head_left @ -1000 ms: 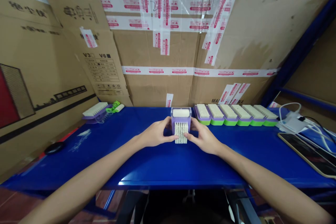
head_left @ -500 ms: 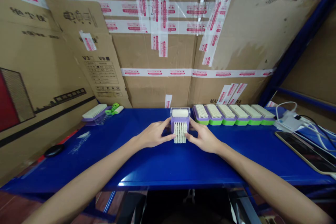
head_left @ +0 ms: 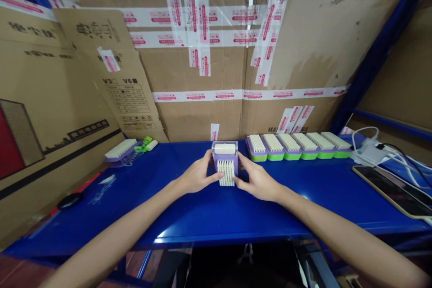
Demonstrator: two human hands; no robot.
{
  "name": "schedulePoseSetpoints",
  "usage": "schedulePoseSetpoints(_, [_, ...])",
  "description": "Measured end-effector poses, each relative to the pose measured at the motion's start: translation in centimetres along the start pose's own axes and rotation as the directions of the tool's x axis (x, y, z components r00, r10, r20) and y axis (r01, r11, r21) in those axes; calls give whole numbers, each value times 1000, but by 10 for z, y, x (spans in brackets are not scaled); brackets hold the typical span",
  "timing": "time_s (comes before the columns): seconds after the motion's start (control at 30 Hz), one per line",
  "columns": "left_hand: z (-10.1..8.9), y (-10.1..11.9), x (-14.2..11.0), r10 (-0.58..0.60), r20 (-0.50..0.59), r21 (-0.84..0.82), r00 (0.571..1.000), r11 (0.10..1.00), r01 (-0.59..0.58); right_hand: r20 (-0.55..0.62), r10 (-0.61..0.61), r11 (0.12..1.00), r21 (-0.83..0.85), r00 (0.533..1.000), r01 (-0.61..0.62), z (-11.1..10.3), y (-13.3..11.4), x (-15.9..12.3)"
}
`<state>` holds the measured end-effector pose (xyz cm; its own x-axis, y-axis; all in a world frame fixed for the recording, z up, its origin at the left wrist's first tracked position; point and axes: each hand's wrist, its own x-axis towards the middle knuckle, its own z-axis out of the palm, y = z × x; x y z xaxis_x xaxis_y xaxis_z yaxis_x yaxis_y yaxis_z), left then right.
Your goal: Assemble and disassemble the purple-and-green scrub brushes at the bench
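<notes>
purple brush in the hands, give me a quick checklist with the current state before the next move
1. Left hand grip on the purple brush: ok, at its left side, thumb on the bristles.
2. Right hand grip: ok, at its right side, thumb by the bristle edge.
3. Bristles facing the person: ok, with the white roller above them.
4. Brush apart from the row of six brushes: ok, though the gap looks narrow.
5. Hands away from the phone: ok, it lies far to the right.
6. Brush resting on the blue table: cannot tell from this angle.
</notes>
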<state>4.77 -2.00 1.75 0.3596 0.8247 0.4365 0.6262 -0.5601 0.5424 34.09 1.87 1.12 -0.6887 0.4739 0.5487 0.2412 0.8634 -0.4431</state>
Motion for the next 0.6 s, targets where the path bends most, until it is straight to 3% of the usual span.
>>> schedulePoseSetpoints(0.6, [-6,-4,2,22,5,15,1000,1000,-22,-6,-30,1000,6,1000,30,0,10,0])
